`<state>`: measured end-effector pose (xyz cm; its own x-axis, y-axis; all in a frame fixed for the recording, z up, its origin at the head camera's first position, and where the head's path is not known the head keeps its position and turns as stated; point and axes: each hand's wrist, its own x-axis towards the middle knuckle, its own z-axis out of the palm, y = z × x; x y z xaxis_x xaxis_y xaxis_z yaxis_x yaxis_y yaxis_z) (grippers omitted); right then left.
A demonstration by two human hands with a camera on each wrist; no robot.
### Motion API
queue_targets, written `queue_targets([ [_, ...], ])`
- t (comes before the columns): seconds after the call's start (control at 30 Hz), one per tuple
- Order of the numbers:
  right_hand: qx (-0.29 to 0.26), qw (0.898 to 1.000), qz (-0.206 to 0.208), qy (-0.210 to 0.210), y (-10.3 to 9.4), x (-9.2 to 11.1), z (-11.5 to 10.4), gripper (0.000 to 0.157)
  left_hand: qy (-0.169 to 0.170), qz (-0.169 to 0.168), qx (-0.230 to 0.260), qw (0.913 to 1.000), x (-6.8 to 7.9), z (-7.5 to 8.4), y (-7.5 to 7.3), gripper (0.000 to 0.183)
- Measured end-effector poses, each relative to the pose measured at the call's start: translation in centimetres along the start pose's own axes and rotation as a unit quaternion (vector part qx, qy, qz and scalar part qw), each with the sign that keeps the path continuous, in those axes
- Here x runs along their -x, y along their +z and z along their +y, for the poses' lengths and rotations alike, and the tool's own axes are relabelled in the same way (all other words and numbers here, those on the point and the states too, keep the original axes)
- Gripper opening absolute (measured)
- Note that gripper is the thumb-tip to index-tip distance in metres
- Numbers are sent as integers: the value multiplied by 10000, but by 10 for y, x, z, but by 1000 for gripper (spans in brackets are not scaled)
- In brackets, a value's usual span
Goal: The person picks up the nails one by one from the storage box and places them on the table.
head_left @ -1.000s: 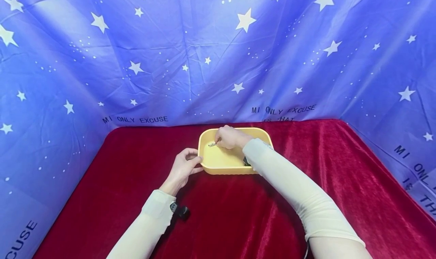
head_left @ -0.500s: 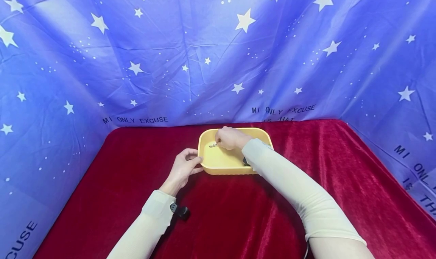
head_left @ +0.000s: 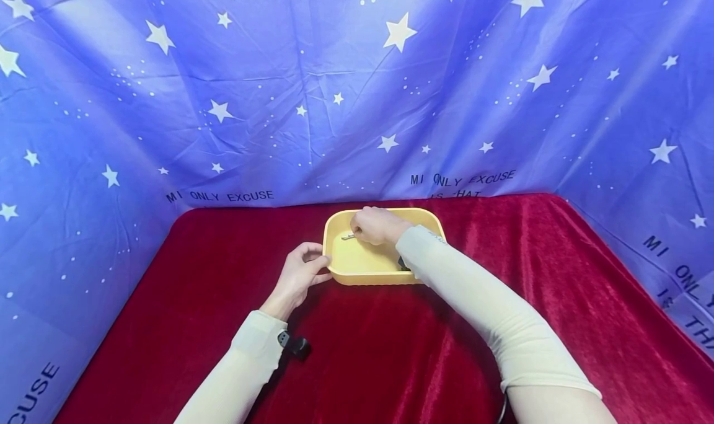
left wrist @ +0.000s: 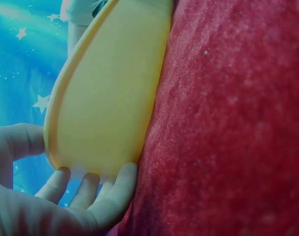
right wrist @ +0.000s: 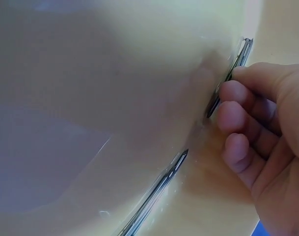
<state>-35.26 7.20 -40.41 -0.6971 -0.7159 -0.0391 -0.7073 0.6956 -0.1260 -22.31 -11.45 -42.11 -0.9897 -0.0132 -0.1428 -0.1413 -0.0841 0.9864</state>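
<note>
A shallow yellow plastic bin (head_left: pixel 357 278) with rounded corners stands at the back middle of the table. My left hand (head_left: pixel 295 275) holds its left end, with bent fingers (left wrist: pixel 88 189) against the wall and one digit at the rim. My right hand (head_left: pixel 378 225) reaches inside the bin. Its thumb and index finger pinch a slim shiny metal piece (right wrist: pixel 242 51) with a narrow loop at one end, whose exact kind I cannot tell. In the right wrist view, a second slim metal piece (right wrist: pixel 154 194) lies on the bin's floor, lower left of the fingertips.
Dark red velvet cloth (head_left: pixel 362 349) covers the table. Blue star-printed fabric (head_left: pixel 312 132) hangs behind it and along both sides. A small black camera (head_left: pixel 298 348) sits on the left wrist, beside the cream sleeve (head_left: pixel 240 362).
Both hands keep nearly the same place. The metal piece at the right fingertips has shifted slightly, and less of it shows in the head view now.
</note>
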Motion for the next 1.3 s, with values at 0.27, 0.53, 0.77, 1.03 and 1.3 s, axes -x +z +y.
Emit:
queue_targets([
  [0.27, -218, 9995, -55, -214, -3, 2, 1, 14, -35, -1, 37, 10000, 0, 1, -1, 35],
  [0.53, -167, 9996, -57, -241, -6, 3, -4, 10, -32, -5, 59, 10000, 1, 1, 0, 35],
  [0.77, -142, 9995, -14, -281, -12, 4, -8, 9, -34, 0, 55, 10000, 2, 2, 1, 36],
  [1.03, -176, 9995, 136, -207, -22, 9, -9, 9, -80, 0, 19, 10000, 1, 2, 1, 37],
  [1.3, -304, 9986, 370, -224, -30, 13, -6, 8, -86, 11, 22, 10000, 1, 2, 0, 37],
])
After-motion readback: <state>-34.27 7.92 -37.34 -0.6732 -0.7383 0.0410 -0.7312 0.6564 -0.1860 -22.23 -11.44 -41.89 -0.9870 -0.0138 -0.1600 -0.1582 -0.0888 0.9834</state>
